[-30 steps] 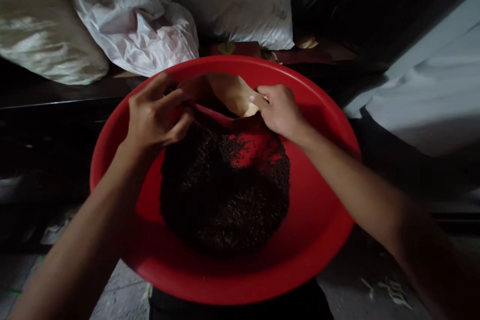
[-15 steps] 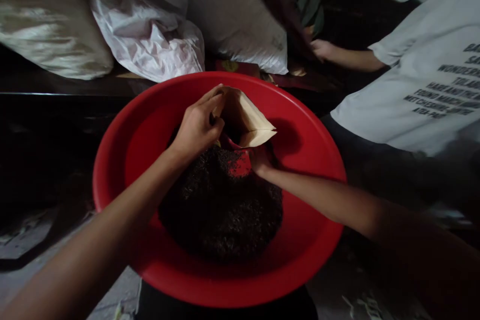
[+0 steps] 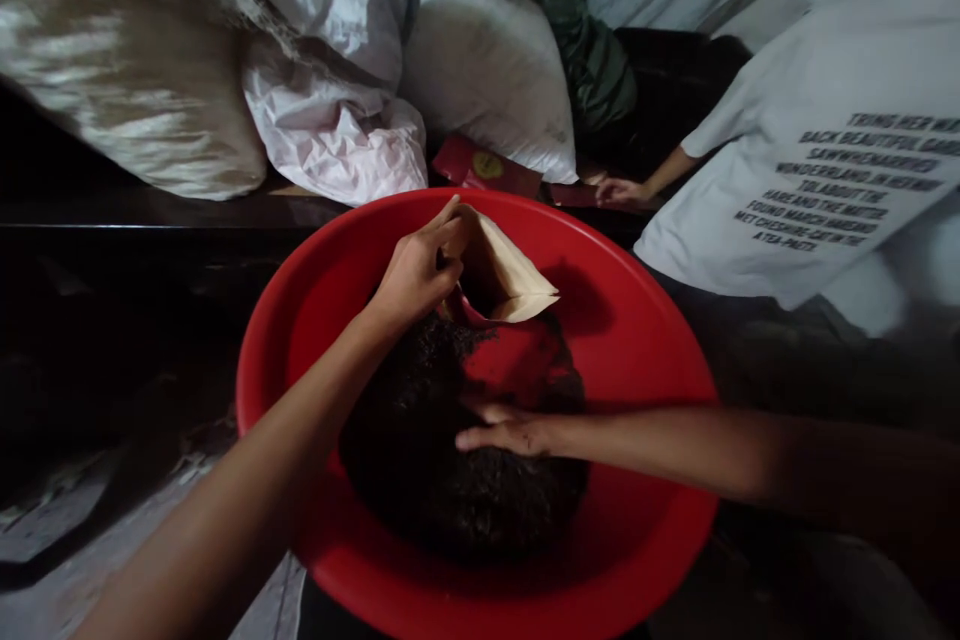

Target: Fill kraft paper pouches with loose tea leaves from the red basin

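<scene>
Your left hand (image 3: 421,270) is clamped on the paper bag's (image 3: 517,265) rim | bag: mouth gaping, inside the red basin (image 3: 637,330), far side | your right hand (image 3: 517,432): thumb and fingers apart, touching the dark grains (image 3: 457,510) in the basin, fingertips partly hidden.

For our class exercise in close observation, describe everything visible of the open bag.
The bag looks like paper: pale tan inside, dark red along the near rim. Its mouth gapes upward, narrowing to a creased point at the right. The left hand grips the mouth's left edge. It is over the far part of the red basin, beyond most of the dark loose material; its base is hidden.
</scene>
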{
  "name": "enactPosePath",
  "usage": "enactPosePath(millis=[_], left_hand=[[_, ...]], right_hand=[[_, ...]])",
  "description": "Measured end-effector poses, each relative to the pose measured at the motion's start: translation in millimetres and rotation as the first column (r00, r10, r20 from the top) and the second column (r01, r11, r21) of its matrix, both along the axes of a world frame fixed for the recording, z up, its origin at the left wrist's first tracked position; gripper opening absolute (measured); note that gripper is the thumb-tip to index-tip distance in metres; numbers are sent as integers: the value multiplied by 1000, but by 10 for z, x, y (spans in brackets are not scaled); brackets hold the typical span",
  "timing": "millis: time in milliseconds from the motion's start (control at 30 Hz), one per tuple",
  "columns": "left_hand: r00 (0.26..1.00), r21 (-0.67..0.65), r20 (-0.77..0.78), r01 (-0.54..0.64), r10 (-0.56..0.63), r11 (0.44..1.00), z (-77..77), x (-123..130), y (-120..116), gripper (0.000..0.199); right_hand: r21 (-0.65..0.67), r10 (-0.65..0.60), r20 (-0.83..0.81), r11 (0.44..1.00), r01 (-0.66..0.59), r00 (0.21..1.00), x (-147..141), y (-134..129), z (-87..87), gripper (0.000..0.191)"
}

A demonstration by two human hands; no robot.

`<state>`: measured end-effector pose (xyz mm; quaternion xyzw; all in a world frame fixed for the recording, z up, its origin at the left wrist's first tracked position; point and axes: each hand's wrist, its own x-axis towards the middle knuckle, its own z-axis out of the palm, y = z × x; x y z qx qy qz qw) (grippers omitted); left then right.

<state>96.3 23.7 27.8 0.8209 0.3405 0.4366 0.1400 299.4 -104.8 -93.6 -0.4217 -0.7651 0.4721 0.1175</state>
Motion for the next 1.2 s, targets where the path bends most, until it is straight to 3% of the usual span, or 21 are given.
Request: enactPosePath(millis=[100, 200, 267, 333, 400, 467, 500, 567, 633, 667, 767, 867, 967, 1033, 1067, 1133, 1200], left_hand=[[1000, -6, 27, 10, -10, 1000, 8, -22, -11, 44], [999, -8, 48, 4, -4, 1000, 23, -46, -27, 50], [998, -22, 57, 4, -2, 1000, 29, -59, -41, 53], [998, -46, 56, 30, -27, 998, 32, -70, -54, 55], [996, -59, 47, 73, -71, 996, 35, -80, -62, 59], [993, -48, 44, 107, -105, 993, 44, -84, -71, 64], [992, -39, 42, 118, -116, 992, 52, -83, -77, 65], [990, -19, 45, 134, -133, 991, 70, -77, -89, 64], [989, -7, 35, 142, -142, 990, 80, -70, -90, 59], [990, -3, 29, 137, -137, 991, 78, -70, -80, 58], [997, -4, 16, 71, -71, 997, 40, -89, -9, 60], [998, -9, 47, 30, -29, 1000, -5, -106, 46, 65], [998, 11, 49, 26, -26, 1000, 13, -72, -3, 61], [1000, 26, 9, -20, 20, 999, 60, -17, -64, 59], [999, 31, -20, -47, 48, 998, 86, 15, -89, 59], [993, 32, -71, -93, 95, 995, 126, 74, -120, 59], [987, 33, -107, -119, 121, 992, 137, 110, -131, 61]], right_hand=[[-199, 114, 27, 974, -107, 993, -52, -27, 328, 100], [-171, 54, 166, 985, -26, 985, -88, -32, 413, 99], [-136, 28, 227, 991, 3, 973, -93, -18, 427, 86], [-94, 72, 224, 994, -52, 972, -78, 8, 513, 77], [-8, 118, 157, 993, -119, 980, -41, 47, 730, 70], [218, 104, 85, 969, -120, 991, 11, 116, 1059, 66], [368, 72, 63, 925, -91, 995, 38, 169, 1240, 64], [647, -55, 67, 762, -2, 996, 79, 329, 1562, 61], [781, -189, 74, 621, 61, 979, 80, 552, 1760, 62], [804, -218, 92, 591, 57, 972, 63, 676, 1803, 61], [803, -192, 151, 596, -7, 970, -25, 994, 1775, 50], [805, -163, 145, 593, -21, 976, -112, 1026, 1694, 45], [831, -327, 133, 552, 75, 936, -185, 601, 1659, 28], [864, -466, 135, 488, 127, 874, -222, 131, 1606, 30], [869, -451, 174, 489, 79, 876, -235, -110, 1552, 33], [822, -222, 288, 556, -121, 932, -267, -482, 1376, 35], [657, 16, 380, 699, -282, 925, -351, -581, 1127, 51]])
